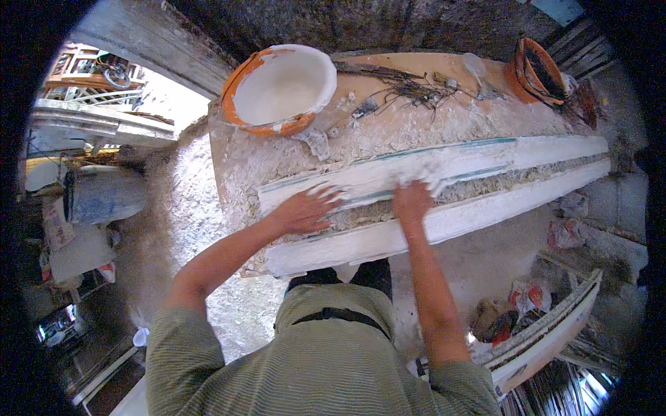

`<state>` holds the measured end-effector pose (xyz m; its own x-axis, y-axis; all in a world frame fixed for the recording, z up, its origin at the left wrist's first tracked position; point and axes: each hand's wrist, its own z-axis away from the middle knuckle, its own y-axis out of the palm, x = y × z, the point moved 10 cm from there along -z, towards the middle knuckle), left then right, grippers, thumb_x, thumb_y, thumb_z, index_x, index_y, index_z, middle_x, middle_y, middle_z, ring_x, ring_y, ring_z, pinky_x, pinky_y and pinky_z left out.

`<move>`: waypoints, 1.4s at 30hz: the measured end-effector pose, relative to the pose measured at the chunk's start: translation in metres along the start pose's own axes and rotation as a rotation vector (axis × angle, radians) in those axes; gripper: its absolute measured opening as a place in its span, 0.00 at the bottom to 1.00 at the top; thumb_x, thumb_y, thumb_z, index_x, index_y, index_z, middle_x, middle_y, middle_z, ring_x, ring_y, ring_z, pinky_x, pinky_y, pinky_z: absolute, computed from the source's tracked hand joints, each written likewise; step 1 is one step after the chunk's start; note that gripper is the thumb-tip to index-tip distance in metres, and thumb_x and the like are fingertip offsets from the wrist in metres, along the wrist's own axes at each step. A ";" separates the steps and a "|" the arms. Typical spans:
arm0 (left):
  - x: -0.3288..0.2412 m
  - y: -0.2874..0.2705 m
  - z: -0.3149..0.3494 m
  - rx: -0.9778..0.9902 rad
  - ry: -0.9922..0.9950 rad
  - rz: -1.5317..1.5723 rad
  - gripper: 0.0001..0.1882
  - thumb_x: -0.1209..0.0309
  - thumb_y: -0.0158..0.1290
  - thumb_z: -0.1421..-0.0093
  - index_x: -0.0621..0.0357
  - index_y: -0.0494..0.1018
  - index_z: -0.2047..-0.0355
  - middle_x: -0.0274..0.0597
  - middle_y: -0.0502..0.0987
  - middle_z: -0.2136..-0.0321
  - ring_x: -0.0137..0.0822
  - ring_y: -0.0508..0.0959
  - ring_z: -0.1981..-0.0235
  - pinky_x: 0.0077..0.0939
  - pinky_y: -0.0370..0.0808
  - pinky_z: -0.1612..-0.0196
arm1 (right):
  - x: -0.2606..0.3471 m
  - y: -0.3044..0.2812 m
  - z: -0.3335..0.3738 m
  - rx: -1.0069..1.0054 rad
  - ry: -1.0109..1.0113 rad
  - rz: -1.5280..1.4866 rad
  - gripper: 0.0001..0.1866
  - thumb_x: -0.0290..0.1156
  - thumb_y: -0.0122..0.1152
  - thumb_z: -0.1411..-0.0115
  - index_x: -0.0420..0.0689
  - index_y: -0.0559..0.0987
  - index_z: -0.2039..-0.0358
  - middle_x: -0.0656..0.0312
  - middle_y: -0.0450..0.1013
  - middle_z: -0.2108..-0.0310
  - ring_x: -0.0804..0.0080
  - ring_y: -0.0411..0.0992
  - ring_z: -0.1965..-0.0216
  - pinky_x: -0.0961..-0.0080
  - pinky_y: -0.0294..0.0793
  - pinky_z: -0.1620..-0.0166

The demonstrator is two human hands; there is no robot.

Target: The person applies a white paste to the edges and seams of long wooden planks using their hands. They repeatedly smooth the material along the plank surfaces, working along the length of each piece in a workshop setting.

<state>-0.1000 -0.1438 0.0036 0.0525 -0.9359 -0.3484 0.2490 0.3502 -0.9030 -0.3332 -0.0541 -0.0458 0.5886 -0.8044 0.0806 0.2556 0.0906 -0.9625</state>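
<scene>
A long white plaster-like moulding lies across the tabletop in front of me. Its far strip (479, 152) carries thin green lines, and its near strip (374, 240) runs along the table's front edge. A rough, crumbly channel (485, 184) separates the two. My left hand (305, 210) rests over the left part of the far strip with fingers spread, their tips coated white. Farther right, my right hand (414, 200) is over the far strip beside the channel; its whitened fingers are smeared by motion, so their grip is unclear.
An orange basin (239, 114) of white paste stands at the table's far left. Dark wiry strands (409, 89) lie along the back, near a second orange container (538, 73) at far right. Another long moulding (555, 340) leans at lower right. Crusted residue covers the tabletop (232, 156).
</scene>
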 end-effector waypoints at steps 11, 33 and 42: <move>0.039 0.011 0.122 0.018 -0.174 -0.088 0.28 0.48 0.40 0.34 0.40 0.63 0.36 0.44 0.58 0.33 0.52 0.56 0.32 0.49 0.58 0.33 | 0.210 -0.003 0.156 -0.096 -0.530 -0.175 0.47 0.59 0.47 0.37 0.23 0.59 0.37 0.34 0.45 0.31 0.38 0.42 0.29 0.43 0.32 0.30; -0.079 -0.057 -0.289 -0.337 0.164 -0.081 0.24 0.50 0.44 0.34 0.35 0.67 0.39 0.36 0.60 0.33 0.43 0.59 0.33 0.49 0.53 0.31 | -0.255 -0.075 -0.234 -0.190 -0.039 0.100 0.28 0.52 0.42 0.34 0.38 0.80 0.56 0.43 0.74 0.53 0.43 0.73 0.52 0.46 0.73 0.49; -0.072 -0.052 -0.299 -0.364 -0.037 0.024 0.32 0.46 0.39 0.32 0.52 0.61 0.35 0.48 0.57 0.33 0.53 0.54 0.31 0.45 0.51 0.29 | -0.221 -0.045 -0.194 -0.176 -0.101 0.187 0.29 0.48 0.51 0.37 0.39 0.72 0.43 0.40 0.72 0.49 0.39 0.71 0.49 0.48 0.73 0.48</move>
<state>-0.4061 -0.0829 0.0009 0.0904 -0.9258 -0.3670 -0.1124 0.3567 -0.9274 -0.6236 0.0054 -0.0704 0.6885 -0.7202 -0.0856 0.0037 0.1216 -0.9926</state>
